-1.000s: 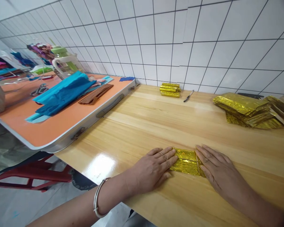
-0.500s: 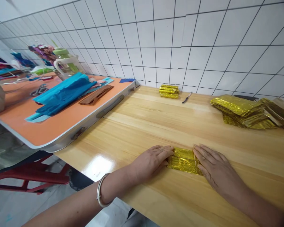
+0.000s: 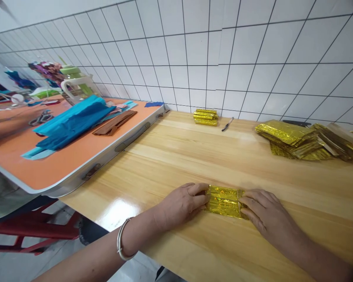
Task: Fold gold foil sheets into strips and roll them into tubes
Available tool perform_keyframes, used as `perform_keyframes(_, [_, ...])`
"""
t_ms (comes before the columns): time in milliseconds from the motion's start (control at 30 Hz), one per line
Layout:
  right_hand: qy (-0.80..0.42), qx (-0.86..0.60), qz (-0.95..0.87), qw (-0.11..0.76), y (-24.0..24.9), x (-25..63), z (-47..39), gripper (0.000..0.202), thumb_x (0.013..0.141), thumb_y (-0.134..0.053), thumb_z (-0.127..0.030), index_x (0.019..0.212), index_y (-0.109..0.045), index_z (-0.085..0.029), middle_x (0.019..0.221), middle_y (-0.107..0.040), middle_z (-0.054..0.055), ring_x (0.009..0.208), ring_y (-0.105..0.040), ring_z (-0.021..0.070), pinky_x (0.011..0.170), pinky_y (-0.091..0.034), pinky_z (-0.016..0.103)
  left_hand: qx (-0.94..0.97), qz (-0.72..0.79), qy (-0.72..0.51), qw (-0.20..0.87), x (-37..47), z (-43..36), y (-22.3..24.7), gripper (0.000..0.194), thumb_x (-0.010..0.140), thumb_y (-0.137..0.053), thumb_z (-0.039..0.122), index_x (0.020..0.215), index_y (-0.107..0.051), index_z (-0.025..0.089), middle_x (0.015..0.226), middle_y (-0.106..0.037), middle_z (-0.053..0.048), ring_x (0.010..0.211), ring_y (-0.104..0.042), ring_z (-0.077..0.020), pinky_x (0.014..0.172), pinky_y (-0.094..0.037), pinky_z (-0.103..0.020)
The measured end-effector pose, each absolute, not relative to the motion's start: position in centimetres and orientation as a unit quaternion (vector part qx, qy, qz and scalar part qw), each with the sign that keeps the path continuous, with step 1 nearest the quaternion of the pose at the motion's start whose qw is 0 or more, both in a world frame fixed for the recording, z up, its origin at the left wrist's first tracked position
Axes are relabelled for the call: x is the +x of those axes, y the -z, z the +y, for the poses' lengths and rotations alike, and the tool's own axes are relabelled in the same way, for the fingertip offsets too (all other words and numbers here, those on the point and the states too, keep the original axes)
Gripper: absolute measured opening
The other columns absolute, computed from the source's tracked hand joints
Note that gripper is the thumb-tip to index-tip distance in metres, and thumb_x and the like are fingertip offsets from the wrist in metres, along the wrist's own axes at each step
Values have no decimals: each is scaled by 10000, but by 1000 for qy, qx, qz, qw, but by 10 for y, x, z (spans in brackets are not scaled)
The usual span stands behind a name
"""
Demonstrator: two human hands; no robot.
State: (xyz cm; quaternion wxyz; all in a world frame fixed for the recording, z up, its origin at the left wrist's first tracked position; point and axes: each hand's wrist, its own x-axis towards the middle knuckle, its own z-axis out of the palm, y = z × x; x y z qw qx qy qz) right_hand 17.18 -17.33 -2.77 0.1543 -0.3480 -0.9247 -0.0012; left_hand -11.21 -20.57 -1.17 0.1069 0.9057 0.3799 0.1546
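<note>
Left hand [image 3: 181,207] and right hand [image 3: 267,211], fingers [image 3: 198,189] part open, touched both ends of your one flat gold-foil strip [image 3: 223,201], near pale wooden bench [image 3: 176,156]'s front edge, well apart from one gold-foil pile [image 3: 297,137].

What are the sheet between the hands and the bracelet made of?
Gold sheet: probably thin metallic foil or coated film, glossy, since it creases and glints in coloured spots.

Bracelet: seemingly polished silver-toned metal; it is stiff, rounded and shiny, though plating cannot be excluded.
</note>
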Motion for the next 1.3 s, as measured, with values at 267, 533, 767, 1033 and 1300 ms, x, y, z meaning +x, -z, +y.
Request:
perform_keyframes(267, [-7,-325,-937,132,21,180,-179,314,843,-548,-331,1125,-584,-199,1159,-607,91,1092,-516,237,906,-451,420,920,343,-159,105,-117,-204,10,293,939,-358,213,1201,-484,179,1181,-560,-103,1207,-466,-195,993,-403,-362])
perform_keyframes(533, [55,-265,-954,129,25,188,-180,249,881,-507,-255,1100,-597,-178,1189,-600,94,1179,-477,241,978,-420,431,924,347,-140,86,-117,-204,9,243,946,-362,202,1136,-510,167,1191,-568,-103,1214,-461,-194,1015,-393,-377])
perform_keyframes(767, [150,-193,-965,91,19,190,-182,331,857,-366,-52,1047,-625,-133,1187,-600,159,1147,-511,294,912,-462,470,950,299,-83,40,-116,-208,-6,244,956,-321,149,994,-562,144,1201,-560,-107,1208,-457,-207,1006,-397,-371])
perform_keyframes(1033, [229,-168,-956,77,7,172,-193,392,772,-316,6,982,-640,-61,1048,-671,171,1009,-605,279,802,-531,418,952,302,-34,30,-113,-206,-14,183,940,-368,190,888,-542,166,1072,-572,-82,895,-580,-167,846,-466,-304])
perform_keyframes(1300, [230,-162,-950,136,18,179,-190,338,822,-329,-1,978,-619,-77,1059,-664,170,1032,-600,251,838,-534,382,948,307,-79,22,-111,-203,-6,146,924,-407,220,842,-519,175,966,-595,-70,884,-587,-160,863,-465,-309])
